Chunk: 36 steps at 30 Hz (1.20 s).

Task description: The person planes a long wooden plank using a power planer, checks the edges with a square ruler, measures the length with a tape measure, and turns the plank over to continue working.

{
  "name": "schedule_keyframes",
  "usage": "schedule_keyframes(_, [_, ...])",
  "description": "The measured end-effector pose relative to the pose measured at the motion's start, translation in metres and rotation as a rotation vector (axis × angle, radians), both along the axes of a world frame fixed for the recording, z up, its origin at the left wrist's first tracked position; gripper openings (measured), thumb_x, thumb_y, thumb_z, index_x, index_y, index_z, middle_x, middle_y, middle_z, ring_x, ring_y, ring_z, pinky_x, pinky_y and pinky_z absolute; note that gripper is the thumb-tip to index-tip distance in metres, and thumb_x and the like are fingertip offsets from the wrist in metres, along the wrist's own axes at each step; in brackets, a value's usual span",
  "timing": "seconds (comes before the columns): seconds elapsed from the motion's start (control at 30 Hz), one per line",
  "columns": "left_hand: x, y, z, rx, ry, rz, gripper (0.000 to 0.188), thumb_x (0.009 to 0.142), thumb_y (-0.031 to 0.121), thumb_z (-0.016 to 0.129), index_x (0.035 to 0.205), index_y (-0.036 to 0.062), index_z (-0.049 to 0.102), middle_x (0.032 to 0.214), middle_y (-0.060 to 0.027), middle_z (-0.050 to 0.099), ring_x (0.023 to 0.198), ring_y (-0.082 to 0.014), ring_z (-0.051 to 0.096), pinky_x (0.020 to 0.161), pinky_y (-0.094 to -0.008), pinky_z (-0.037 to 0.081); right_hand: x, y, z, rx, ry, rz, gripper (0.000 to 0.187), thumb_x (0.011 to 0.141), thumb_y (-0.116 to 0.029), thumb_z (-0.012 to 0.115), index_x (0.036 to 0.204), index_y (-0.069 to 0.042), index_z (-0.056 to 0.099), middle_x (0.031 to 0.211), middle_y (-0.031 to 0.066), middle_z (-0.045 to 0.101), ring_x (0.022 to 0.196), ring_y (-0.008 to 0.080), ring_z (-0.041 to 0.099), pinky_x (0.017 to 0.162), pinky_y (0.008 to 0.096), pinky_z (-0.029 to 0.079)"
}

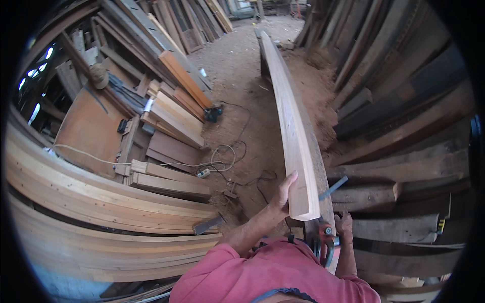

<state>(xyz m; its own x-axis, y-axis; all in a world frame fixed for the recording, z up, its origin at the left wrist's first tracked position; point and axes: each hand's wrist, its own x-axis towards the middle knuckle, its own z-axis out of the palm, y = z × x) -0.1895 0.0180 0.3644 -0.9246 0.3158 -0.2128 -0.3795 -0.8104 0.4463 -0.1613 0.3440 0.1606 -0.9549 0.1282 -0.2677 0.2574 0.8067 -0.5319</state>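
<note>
Along a rough plank in a cluttered timber store, a long pale beam ran straight away from you, its squared near end just short of your pink shirt. Good handling here, by the look of it, meant keeping the beam lined up with the plank, pressing evenly rather than twisting, and checking that the near end sat steady, since so long a piece could swing at its far end from a small nudge at yours. Care was also due around the red-and-black tool just below that end and the blue-grey bar jutting out on the right, where knuckles might have caught. Your left hand grasped the beam's left side close to its near end, thumb up along the edge and other fingers mostly hidden, the forearm slanting up and to the right from your body. Your right hand reached forward beyond the plank's right side, fingers curled, its forearm nearly upright in view; whether it gripped anything or merely rested there, you could not tell from this angle.
</note>
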Motion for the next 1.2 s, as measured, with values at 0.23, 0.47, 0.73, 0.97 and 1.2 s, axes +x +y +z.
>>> schedule_keyframes(0.23, [0.033,0.024,-0.197,-0.168,-0.281,-0.018,0.062,0.088,0.053,0.066,0.128,0.0075,0.056,0.109,-0.008,0.066,0.096,-0.0206,0.066,0.084,-0.0386,0.055,0.179,0.039,-0.023,-0.322,-0.014,-0.207,0.069,0.077,-0.04,0.082,0.121,0.004,0.052,0.107,0.0183,0.06,0.099,0.028,0.06,0.087,0.0404,0.05])
schedule_keyframes(0.47, [0.056,0.003,-0.255,-0.329,-0.309,-0.012,0.059,0.088,0.048,0.066,0.132,0.0117,0.053,0.113,-0.0039,0.062,0.106,-0.0168,0.061,0.089,-0.0393,0.052,0.138,-0.007,0.019,0.155,0.115,-0.145,0.058,0.086,-0.05,0.066,0.118,-0.002,0.055,0.106,0.0236,0.063,0.104,0.0438,0.059,0.088,0.0514,0.047])
schedule_keyframes(0.73, [0.081,-0.058,-0.145,-0.438,-0.287,0.006,0.065,0.091,0.05,0.06,0.134,0.0023,0.052,0.117,-0.0126,0.064,0.106,-0.0221,0.064,0.092,-0.0383,0.053,-0.045,-0.084,-0.067,0.344,-0.23,0.178,0.049,0.085,-0.033,0.068,0.122,-0.002,0.06,0.123,0.0213,0.059,0.116,0.0393,0.059,0.099,0.0453,0.05])
schedule_keyframes(0.97, [0.199,-0.173,-0.087,-0.299,-0.414,0.192,0.067,0.091,0.041,0.059,0.142,-0.0006,0.045,0.128,-0.019,0.062,0.116,-0.0305,0.062,0.103,-0.0436,0.048,-0.053,-0.117,-0.122,0.415,-0.345,0.267,0.056,0.075,-0.018,0.077,0.124,-0.002,0.057,0.125,0.0189,0.059,0.116,0.0351,0.061,0.099,0.0413,0.051])
schedule_keyframes(1.2, [0.244,-0.139,-0.044,-0.25,-0.445,0.137,0.072,0.09,0.041,0.06,0.144,-0.0026,0.042,0.133,-0.0206,0.058,0.121,-0.0313,0.059,0.103,-0.0444,0.048,-0.105,-0.1,-0.083,0.092,0.21,0.077,0.034,0.088,-0.015,0.054,0.111,0.009,0.047,0.099,0.0338,0.063,0.099,0.0501,0.063,0.084,0.0546,0.05])
